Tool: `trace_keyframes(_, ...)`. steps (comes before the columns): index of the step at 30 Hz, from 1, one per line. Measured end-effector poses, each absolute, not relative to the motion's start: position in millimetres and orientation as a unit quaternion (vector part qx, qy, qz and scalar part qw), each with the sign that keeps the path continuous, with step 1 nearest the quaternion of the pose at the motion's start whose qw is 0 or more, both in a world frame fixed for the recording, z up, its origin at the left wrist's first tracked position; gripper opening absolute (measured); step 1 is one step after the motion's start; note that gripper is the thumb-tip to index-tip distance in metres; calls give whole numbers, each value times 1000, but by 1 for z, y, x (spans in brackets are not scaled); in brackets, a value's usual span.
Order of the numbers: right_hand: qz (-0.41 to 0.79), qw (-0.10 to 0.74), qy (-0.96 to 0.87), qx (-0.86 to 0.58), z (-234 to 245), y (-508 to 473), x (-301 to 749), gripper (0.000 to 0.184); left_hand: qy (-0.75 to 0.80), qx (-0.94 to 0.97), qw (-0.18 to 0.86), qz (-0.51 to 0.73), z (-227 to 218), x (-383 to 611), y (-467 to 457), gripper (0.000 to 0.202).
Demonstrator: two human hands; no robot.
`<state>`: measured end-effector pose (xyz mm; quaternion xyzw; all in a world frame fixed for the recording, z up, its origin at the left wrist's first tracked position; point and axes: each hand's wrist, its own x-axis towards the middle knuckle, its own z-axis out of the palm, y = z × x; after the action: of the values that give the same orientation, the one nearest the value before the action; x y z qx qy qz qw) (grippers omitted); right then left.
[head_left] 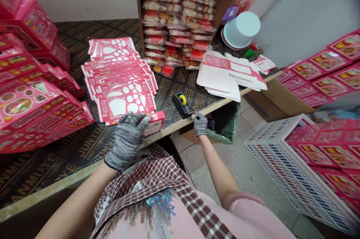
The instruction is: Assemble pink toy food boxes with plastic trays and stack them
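My left hand [127,138], in a grey knit glove, lies over a pink and white box [154,122] at the near edge of the table [84,145], fingers wrapped on its top. My right hand [200,123], also gloved, is closed at the base of a black tape dispenser [182,104] with a yellow core; whether the fingers pinch tape is hidden. A fanned stack of flat pink box blanks [120,78] lies just beyond my left hand.
Assembled pink boxes [30,93] pile up at left. A cardboard carton of wrapped toy trays [177,18] stands at the back, white flat sheets [225,76] beside it. A white crate [281,164] with pink boxes sits on the floor at right.
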<state>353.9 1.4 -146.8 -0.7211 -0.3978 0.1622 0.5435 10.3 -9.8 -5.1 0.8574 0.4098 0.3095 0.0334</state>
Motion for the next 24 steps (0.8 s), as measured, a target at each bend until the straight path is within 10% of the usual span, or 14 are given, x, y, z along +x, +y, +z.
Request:
trace_keyframes(6,232,586,-407,-661,-74,-32,289,38,413,866,10,282,-6,12,-14,50)
trace_keyframes(13,759,460,-322,-330,6,-48,200,34,381,848,47,367,-13,8,-16,39)
trace_keyframes(24,754,437,-327,-365,-29,-36,200,27,404,854,36,326,0,15,-18,26)
